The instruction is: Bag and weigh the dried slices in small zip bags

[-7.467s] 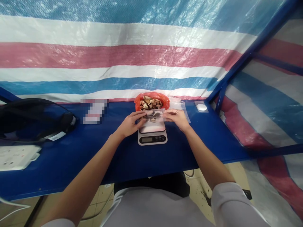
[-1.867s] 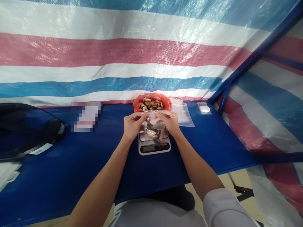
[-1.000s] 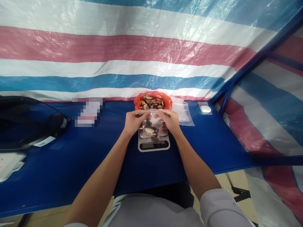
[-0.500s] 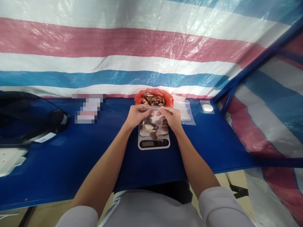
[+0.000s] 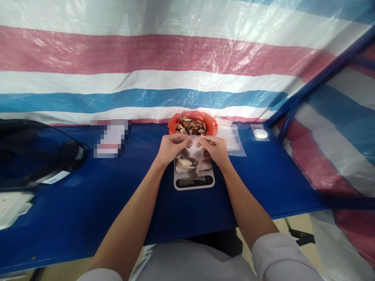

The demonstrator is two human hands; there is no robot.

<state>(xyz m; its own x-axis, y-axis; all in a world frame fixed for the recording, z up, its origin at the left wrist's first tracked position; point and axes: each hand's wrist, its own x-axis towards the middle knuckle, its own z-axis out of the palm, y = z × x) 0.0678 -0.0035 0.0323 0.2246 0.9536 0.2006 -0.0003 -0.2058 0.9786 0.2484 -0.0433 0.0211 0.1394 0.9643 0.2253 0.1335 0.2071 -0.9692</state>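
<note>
Both hands pinch the top edge of a clear plastic zip bag [image 5: 191,156], my left hand [image 5: 173,147] at its left corner and my right hand [image 5: 215,148] at its right. Several brown and pale dried slices lie in the bottom of the bag. It hangs in front of and over a white kitchen scale [image 5: 179,185] with a dark display; I cannot tell whether it touches the scale. Just behind my hands sits a container lined with a red plastic bag [image 5: 212,124], holding many similar dried slices [image 5: 191,125].
Flat clear bags [image 5: 236,142] lie right of the red-lined container. Farther right is a white oval object [image 5: 260,134] on a small clear packet. A black strapped item [image 5: 70,152] and a white box [image 5: 13,207] stand left on the blue table [image 5: 123,203]. Striped sheeting [image 5: 146,54] hangs behind.
The view has shifted slightly, so the whole scene sits a little lower and farther right. Both hands keep their pinch on the bag, which shows little other movement.
</note>
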